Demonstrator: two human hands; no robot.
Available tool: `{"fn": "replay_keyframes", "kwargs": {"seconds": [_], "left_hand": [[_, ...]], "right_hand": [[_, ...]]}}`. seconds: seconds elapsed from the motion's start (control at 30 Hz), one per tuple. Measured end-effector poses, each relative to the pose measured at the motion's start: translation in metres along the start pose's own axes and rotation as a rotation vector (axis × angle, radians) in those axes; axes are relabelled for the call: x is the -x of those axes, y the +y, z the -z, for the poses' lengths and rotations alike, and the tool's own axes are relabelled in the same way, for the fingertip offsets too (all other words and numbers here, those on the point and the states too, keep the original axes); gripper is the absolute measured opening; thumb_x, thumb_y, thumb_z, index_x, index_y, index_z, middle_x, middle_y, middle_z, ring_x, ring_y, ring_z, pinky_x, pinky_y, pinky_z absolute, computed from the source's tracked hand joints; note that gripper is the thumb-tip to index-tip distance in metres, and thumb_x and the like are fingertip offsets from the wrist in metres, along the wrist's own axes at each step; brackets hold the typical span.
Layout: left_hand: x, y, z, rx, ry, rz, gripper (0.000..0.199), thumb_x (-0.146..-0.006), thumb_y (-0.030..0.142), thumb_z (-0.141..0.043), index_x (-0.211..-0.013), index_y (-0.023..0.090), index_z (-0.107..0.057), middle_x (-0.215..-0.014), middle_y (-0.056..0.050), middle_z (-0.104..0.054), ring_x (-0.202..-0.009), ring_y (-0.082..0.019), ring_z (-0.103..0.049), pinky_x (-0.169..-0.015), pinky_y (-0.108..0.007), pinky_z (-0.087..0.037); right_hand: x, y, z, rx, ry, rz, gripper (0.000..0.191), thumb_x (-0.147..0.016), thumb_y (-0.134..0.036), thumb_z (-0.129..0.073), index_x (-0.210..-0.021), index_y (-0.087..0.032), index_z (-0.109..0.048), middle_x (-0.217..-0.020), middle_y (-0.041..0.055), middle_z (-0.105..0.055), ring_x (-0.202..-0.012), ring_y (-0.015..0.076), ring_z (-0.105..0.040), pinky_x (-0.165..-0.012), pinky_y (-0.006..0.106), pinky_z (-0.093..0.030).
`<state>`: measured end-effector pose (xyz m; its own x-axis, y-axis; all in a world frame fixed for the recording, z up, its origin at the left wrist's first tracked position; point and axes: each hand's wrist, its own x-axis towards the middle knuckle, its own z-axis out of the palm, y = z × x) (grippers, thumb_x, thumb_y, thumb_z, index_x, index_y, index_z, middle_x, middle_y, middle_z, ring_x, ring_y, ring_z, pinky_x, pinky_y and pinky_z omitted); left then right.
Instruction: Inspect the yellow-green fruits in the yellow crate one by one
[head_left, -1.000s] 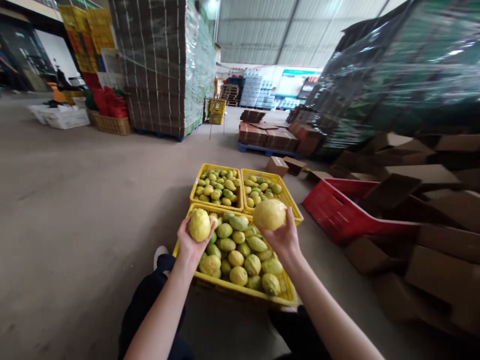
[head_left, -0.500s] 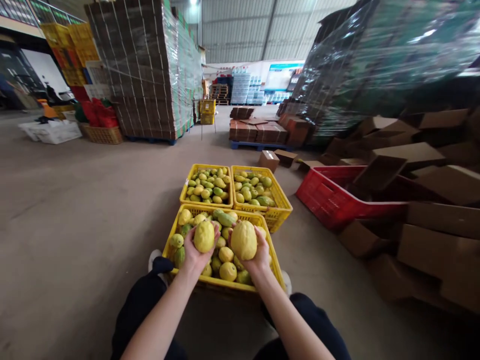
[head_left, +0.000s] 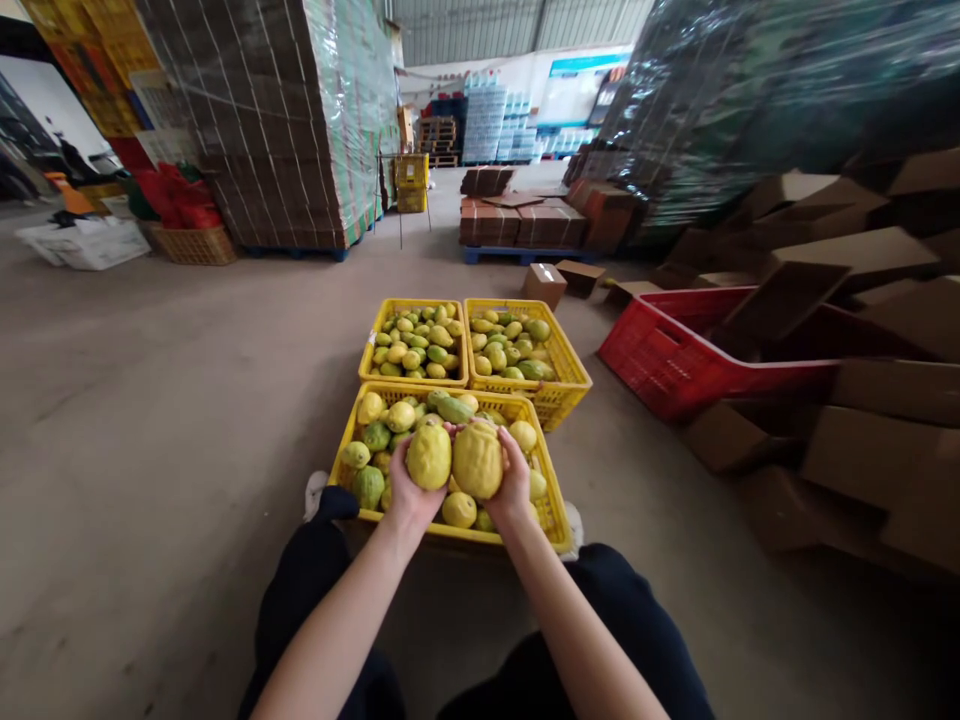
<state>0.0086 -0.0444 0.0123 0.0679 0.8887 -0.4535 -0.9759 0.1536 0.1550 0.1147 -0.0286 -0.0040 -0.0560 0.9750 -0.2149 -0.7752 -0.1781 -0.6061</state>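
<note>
In my left hand [head_left: 409, 500] lies a rounded yellow fruit [head_left: 429, 455], papaya-like, its stem end tilted up. My right hand [head_left: 516, 485] is wrapped around a larger yellow fruit [head_left: 478, 462] with a lumpy, creased skin. The two fruits are side by side and nearly touching, over the front yellow crate [head_left: 450, 537]. That crate holds several similar fruits, yellow and green, among them a striped green one [head_left: 368, 488] at the left. My fingers are partly hidden behind the held fruits.
Two more yellow crates, left [head_left: 363, 362] and right [head_left: 564, 395], hold similar fruits behind the front one. A red crate [head_left: 645, 360] and open cardboard boxes [head_left: 877, 450] crowd the right. Wrapped pallet stacks [head_left: 255, 130] stand farther back.
My hands have drawn closer together, bringing the two fruits almost into contact. Both fruits have turned in my hands. The view has tipped downward, so the surroundings sit higher.
</note>
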Motion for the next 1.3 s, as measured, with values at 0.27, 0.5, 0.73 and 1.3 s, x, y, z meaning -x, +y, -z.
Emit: {"fn": "replay_keyframes", "kwargs": {"seconds": [0.27, 0.5, 0.73, 1.3], "left_hand": [[0.012, 0.005, -0.006, -0.090, -0.024, 0.003, 0.029, -0.087, 0.028, -0.051, -0.099, 0.013, -0.073, -0.082, -0.007, -0.075, -0.085, -0.022, -0.073, -0.096, -0.035, -0.054], [0.011, 0.011, -0.005, -0.172, -0.101, -0.019, 0.032, -0.091, 0.024, -0.047, -0.095, 0.010, -0.074, -0.091, -0.011, -0.076, -0.093, -0.022, -0.073, -0.097, -0.032, -0.052], [0.011, 0.013, -0.009, -0.156, -0.076, -0.032, 0.033, -0.094, 0.026, -0.043, -0.097, 0.012, -0.073, -0.092, -0.009, -0.076, -0.084, -0.021, -0.073, -0.098, -0.034, -0.053], [0.009, 0.012, 0.000, -0.118, -0.103, 0.008, 0.042, -0.094, 0.033, -0.044, -0.126, 0.015, -0.065, -0.106, -0.011, -0.075, -0.114, -0.027, -0.067, -0.105, -0.041, -0.049]], "right_hand": [[0.012, -0.012, 0.000, 0.216, -0.074, 0.151, 0.030, -0.070, -0.045, -0.072, -0.088, -0.021, -0.076, -0.096, 0.0024, -0.077, -0.108, 0.0282, -0.068, -0.100, 0.039, -0.051], [0.017, -0.013, -0.002, 0.238, -0.095, 0.151, 0.032, -0.071, -0.047, -0.070, -0.088, -0.021, -0.076, -0.097, 0.0023, -0.077, -0.108, 0.0286, -0.067, -0.099, 0.039, -0.051], [0.018, -0.008, -0.007, 0.047, -0.080, -0.033, 0.030, -0.067, -0.046, -0.075, -0.084, -0.021, -0.073, -0.090, 0.0046, -0.078, -0.106, 0.0312, -0.070, -0.094, 0.043, -0.056], [0.002, 0.002, 0.016, -0.059, 0.052, -0.244, 0.014, -0.069, -0.034, -0.061, -0.076, -0.023, -0.068, -0.066, 0.0017, -0.072, -0.087, 0.0291, -0.073, -0.082, 0.045, -0.060]]}}
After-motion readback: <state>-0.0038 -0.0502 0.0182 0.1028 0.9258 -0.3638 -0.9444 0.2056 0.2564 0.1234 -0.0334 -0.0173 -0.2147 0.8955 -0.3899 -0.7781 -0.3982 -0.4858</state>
